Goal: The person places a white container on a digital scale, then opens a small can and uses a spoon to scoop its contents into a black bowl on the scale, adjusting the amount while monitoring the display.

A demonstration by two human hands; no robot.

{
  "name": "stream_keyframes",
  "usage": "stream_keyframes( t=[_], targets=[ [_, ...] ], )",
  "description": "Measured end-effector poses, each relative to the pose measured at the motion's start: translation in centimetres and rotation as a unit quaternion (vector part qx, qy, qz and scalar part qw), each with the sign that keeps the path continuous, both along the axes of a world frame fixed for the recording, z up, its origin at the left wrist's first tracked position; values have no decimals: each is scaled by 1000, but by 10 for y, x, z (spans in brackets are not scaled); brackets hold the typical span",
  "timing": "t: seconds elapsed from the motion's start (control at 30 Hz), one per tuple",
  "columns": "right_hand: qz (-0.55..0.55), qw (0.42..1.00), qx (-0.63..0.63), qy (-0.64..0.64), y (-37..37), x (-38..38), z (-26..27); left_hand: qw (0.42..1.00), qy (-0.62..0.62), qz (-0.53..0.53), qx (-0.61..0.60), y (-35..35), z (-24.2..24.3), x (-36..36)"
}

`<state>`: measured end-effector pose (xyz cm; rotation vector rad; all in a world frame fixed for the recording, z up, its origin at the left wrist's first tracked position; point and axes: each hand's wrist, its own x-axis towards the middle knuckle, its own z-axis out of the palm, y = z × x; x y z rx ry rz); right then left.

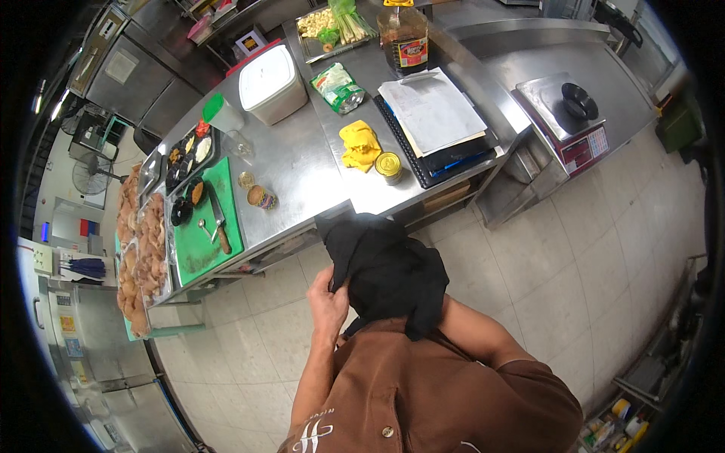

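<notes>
A bundled black cloth [391, 272], possibly an apron, hangs between me and the steel table [294, 153]. My left hand [329, 300] pinches its left edge. From the right, my forearm reaches in behind the cloth, which hides my right hand, so its grip does not show. Past the cloth's upper end, on the table near its front edge, stand a closed gold can [388, 167] and a crumpled yellow cloth [360, 146]. Farther left are a printed tin [261, 197] and a knife [218, 218] lying on a green cutting board [207, 260].
Trays of raw meat [152, 243] sit left of the board, with a black tray of ingredients [192, 156] behind. A white lidded tub [272, 85], papers on binders [433, 113] and a large sauce jug [403, 39] stand farther back. A scale [561, 113] is at right.
</notes>
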<state>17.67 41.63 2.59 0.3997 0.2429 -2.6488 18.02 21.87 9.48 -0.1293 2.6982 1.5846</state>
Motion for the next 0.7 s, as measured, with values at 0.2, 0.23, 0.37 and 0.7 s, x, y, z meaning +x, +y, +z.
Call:
stream_keyframes(
  t=[0.2,0.23,0.37,0.7],
  targets=[
    [-30,998,48,0,46,-23,-1,954,-33,133,267,-23,13,-10],
    [-33,997,64,-1,52,-26,-1,943,-36,177,281,-33,9,-6],
    [-37,986,159,14,55,-36,3,943,51,288,156,-46,-29,-1],
    [115,643,729,205,-14,-46,32,998,-46,22,22,51,29,-7]
  ],
)
